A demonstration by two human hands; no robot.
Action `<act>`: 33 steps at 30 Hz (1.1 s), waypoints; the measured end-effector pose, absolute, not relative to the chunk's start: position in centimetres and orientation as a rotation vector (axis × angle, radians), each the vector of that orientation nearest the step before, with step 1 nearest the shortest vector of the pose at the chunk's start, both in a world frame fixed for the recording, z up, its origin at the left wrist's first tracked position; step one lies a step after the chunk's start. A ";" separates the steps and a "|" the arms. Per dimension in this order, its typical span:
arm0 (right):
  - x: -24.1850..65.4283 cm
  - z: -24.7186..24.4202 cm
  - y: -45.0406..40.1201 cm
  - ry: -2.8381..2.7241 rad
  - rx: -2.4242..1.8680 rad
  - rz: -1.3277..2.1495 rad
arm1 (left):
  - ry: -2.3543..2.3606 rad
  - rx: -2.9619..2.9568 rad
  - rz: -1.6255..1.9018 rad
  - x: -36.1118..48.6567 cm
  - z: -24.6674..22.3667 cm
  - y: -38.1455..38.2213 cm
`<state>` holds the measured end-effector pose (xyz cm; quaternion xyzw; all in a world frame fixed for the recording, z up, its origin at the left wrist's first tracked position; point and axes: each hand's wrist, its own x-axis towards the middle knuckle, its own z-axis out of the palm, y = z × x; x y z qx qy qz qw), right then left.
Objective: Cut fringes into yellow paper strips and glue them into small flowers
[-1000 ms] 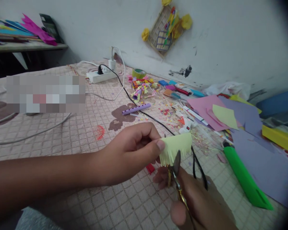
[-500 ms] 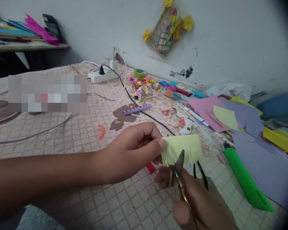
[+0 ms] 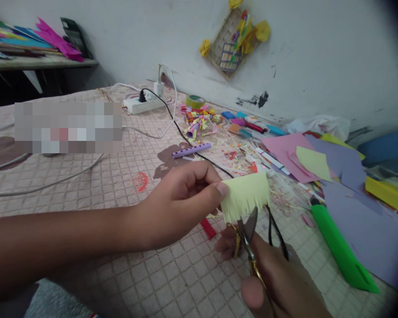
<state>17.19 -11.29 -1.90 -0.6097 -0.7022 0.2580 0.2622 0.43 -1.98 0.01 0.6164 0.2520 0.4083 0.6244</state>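
My left hand (image 3: 189,198) pinches the left end of a pale yellow paper strip (image 3: 247,190) between thumb and fingers. Slits run along the strip's lower edge and form a fringe. My right hand (image 3: 268,269) grips gold-handled scissors (image 3: 250,240), thumb and fingers in the loops. Their blades stand apart, tips at the fringe's lower edge; whether they touch the paper I cannot tell. Under my hands, a small red piece (image 3: 208,229) lies on the checked cloth. Beyond my left hand is a purple paper tube (image 3: 191,150) with dark holes.
A green cutter (image 3: 343,247) and purple paper sheets (image 3: 354,225) lie at the right. Paper scraps (image 3: 200,119) and a green tape roll (image 3: 195,102) are near the wall. A black cord (image 3: 175,123) crosses the cloth from a white power strip (image 3: 142,106).
The yellow strip and my left hand have risen slightly. The scissor blades have come away from over the paper and now sit at its lower edge.
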 end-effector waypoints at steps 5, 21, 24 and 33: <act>17.4 -2.1 -11.4 -1.930 -1.607 0.689 | 0.592 1.429 0.936 0.3 0.0 -2.2; 17.6 -1.8 -11.3 -1.996 -1.573 0.641 | 0.656 1.536 0.809 0.6 -0.2 -2.0; 17.7 -2.1 -11.2 -1.994 -1.501 0.588 | 0.636 1.532 0.807 0.6 -0.2 -2.0; 17.2 -1.8 -11.6 -1.918 -1.645 0.654 | 0.615 1.492 0.835 0.6 -0.4 -1.9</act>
